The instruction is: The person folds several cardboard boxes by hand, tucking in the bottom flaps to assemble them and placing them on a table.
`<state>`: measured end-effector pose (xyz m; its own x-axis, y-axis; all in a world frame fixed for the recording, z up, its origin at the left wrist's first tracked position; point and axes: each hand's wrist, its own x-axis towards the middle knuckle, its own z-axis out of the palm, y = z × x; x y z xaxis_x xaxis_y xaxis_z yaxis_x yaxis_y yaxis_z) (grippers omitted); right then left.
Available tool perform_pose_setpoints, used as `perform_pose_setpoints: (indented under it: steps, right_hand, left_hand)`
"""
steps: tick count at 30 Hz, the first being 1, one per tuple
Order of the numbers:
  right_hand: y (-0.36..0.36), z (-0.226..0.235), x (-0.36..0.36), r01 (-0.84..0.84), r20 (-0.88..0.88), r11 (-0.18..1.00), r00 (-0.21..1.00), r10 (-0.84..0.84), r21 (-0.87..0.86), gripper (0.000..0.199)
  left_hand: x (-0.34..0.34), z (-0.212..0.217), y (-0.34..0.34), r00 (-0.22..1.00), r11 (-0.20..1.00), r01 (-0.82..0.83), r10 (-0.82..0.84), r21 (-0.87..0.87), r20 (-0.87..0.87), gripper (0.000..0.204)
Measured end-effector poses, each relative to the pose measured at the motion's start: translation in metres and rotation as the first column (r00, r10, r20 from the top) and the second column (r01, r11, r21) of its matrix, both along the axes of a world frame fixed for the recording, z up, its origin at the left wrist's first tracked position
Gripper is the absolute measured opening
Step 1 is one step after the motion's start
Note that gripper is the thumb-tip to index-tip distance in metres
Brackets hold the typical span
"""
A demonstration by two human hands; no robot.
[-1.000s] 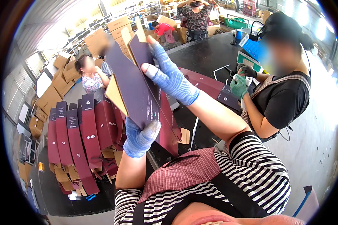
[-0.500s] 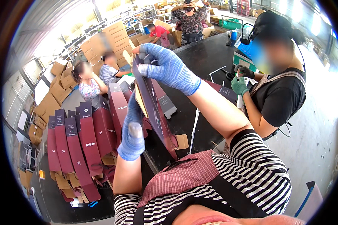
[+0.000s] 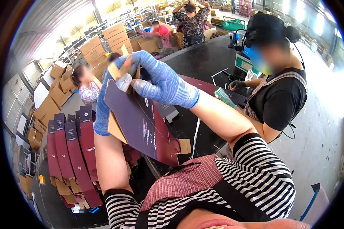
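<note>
Fingers (image 3: 145, 60) of the R hand (image 3: 166, 87) are bending nearly closed round the tan flaps (image 3: 114, 71) at the far end of the purple-and-maroon box (image 3: 135, 120), while the L hand (image 3: 101, 107) – also blue-gloved – is gripping that end from the left, thumb crossing over. Box is slanting from far left to near right, approx. centre, its low end nearing the checked apron (image 3: 187, 175) – w/ more maroon boxes (image 3: 79, 162) sitting left on the black table (image 3: 202, 55) & a co-worker (image 3: 281, 95) looking down at right.

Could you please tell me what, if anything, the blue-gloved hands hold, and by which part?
The left hand and right hand hold a long purple-and-maroon cardboard box by its flapped upper end.
</note>
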<state>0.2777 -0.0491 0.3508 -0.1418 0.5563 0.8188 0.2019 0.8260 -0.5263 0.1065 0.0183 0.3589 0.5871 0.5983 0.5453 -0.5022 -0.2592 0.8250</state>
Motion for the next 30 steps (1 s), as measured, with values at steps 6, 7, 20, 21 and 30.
perform_pose_setpoints:
  steps: [6, 7, 20, 21, 30]
  right_hand:
    - [0.006, -0.008, 0.007, -0.025, 0.045, 0.999, 0.999, 0.023, 0.046, 0.021]
    - [0.006, -0.009, 0.01, -0.054, 0.045, 0.998, 0.998, 0.053, 0.044, 0.021]
    - [-0.082, -0.059, -0.063, 0.214, 0.117, 0.96, 0.964, -0.237, 0.181, 0.123]
    - [-0.081, -0.065, -0.063, 0.276, 0.104, 0.945, 0.949, -0.296, 0.175, 0.118]
    - [-0.075, -0.064, -0.017, 0.362, -0.026, 0.931, 0.932, -0.361, 0.058, 0.108]
  left_hand:
    - [0.009, 0.001, -0.028, 0.988, 0.986, 0.067, -0.044, -0.155, 0.15, 0.051]
    - [0.01, 0.0, -0.027, 0.973, 0.967, 0.165, -0.128, -0.193, 0.192, 0.052]
    - [0.0, -0.072, 0.068, 0.985, 0.997, -0.075, 0.076, -0.012, 0.154, 0.057]
    - [0.013, -0.06, 0.055, 0.974, 0.986, -0.144, 0.126, 0.088, 0.186, 0.056]
    - [0.0, -0.021, -0.017, 0.967, 0.966, -0.254, 0.254, 0.036, 0.023, 0.074]
